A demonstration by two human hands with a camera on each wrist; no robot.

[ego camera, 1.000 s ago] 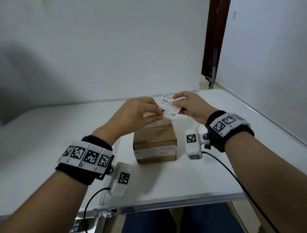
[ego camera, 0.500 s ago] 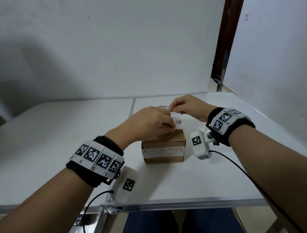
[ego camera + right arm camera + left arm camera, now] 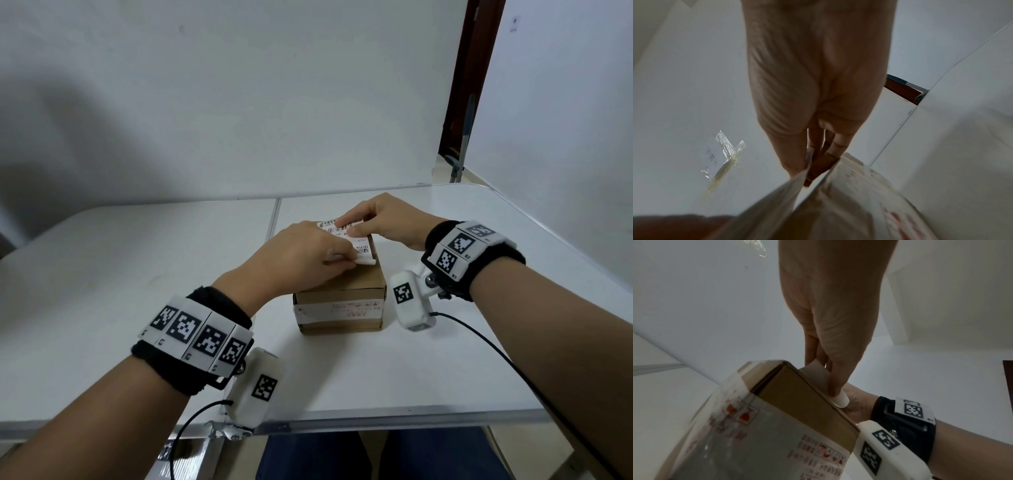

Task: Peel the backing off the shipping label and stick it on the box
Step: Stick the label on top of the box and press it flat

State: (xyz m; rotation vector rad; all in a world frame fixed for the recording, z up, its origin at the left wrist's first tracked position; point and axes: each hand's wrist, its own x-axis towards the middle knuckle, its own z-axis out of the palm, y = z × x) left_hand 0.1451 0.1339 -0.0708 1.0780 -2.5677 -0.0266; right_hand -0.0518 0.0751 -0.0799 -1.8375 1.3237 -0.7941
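A brown cardboard box (image 3: pixel 339 294) stands mid-table, with printed tape across its front. The white shipping label (image 3: pixel 359 241) lies along the box's top. My left hand (image 3: pixel 347 261) pinches the label's curled near end (image 3: pixel 365 261) just above the box's top. In the left wrist view the thumb and fingers (image 3: pixel 835 389) hold that white curl (image 3: pixel 840 399) at the box (image 3: pixel 797 402) edge. My right hand (image 3: pixel 352 229) holds the far end, index finger lying across the barcode. In the right wrist view thumb and fingers (image 3: pixel 795 164) pinch the sheet (image 3: pixel 795 181).
The white folding table (image 3: pixel 137 274) has a seam (image 3: pixel 272 219) left of the box and a metal front edge (image 3: pixel 376 416). A white wall stands close behind, and a dark door frame (image 3: pixel 462 85) is at the back right. Cables (image 3: pixel 496 346) trail from the wrist cameras.
Both hands have come down with the label, from the air above the box onto its top. The label went from held up to lying flat along the top.
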